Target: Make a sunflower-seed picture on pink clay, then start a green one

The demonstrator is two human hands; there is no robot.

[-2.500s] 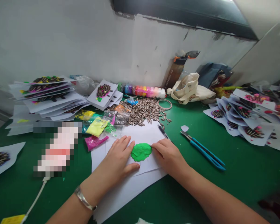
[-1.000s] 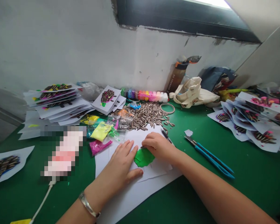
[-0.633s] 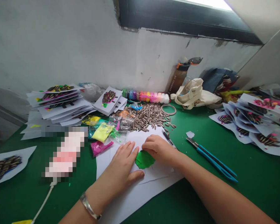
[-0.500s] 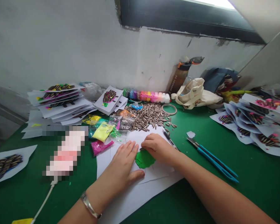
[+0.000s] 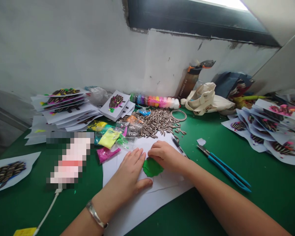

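Observation:
A flat, rounded patch of green modelling clay (image 5: pixel 152 167) lies on white paper (image 5: pixel 147 205) in front of me. My left hand (image 5: pixel 131 170) rests flat on the paper along the clay's left side, fingers stretched out and thumb below it. At the clay's upper edge is my right hand (image 5: pixel 166 155), its fingers curled and pinched together; what they hold, if anything, is hidden. Beyond both hands spreads a heap of striped sunflower seeds (image 5: pixel 157 121). Bags of coloured clay, a yellow one (image 5: pixel 109 137) and a magenta one (image 5: pixel 107 154) among them, lie near my left fingertips.
Blue-handled tweezers (image 5: pixel 226 168) lie to the right, and a pen (image 5: pixel 178 144) beside my right hand. Stacks of seed pictures stand left (image 5: pixel 71 113) and right (image 5: pixel 267 127). Along the wall are clay tubs (image 5: pixel 157 101), a bottle (image 5: pixel 190 80) and a cloth bag (image 5: pixel 204 100).
My right fingers have shifted slightly left at the clay's top edge. A dark sliver that showed under them is now out of sight. My left hand stays put.

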